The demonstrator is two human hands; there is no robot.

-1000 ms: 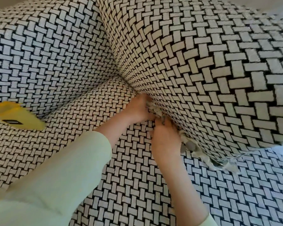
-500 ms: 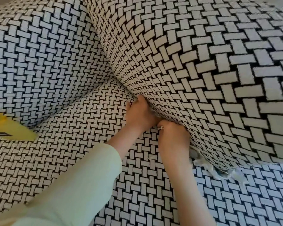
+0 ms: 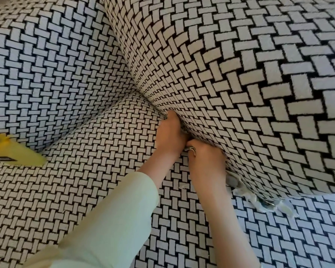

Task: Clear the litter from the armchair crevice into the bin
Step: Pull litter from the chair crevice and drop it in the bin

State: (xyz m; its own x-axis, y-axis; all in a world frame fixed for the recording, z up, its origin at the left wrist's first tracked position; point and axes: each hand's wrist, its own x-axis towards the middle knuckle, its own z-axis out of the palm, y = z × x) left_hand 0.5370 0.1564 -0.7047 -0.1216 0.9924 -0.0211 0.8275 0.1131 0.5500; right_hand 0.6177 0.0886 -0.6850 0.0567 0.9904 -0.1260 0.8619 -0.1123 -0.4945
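Both my hands are pushed into the crevice between the black-and-white woven seat cushion (image 3: 97, 171) and the armchair's right arm (image 3: 240, 84). My left hand (image 3: 169, 135) has its fingers buried in the gap, so what it holds is hidden. My right hand (image 3: 205, 161) is curled, and a scrap of pale litter (image 3: 190, 149) shows at its thumb. More crumpled pale litter (image 3: 263, 202) sticks out of the crevice nearer to me, to the right of my right forearm. A small scrap (image 3: 182, 187) lies on the seat between my arms. No bin is in view.
A yellow object with a dark label (image 3: 12, 153) lies on the seat at the far left. The chair's back cushion (image 3: 46, 74) rises behind it.
My view has moved closer and my hands have sunk deeper into the crevice. The litter that showed between my hands is now mostly hidden by them.
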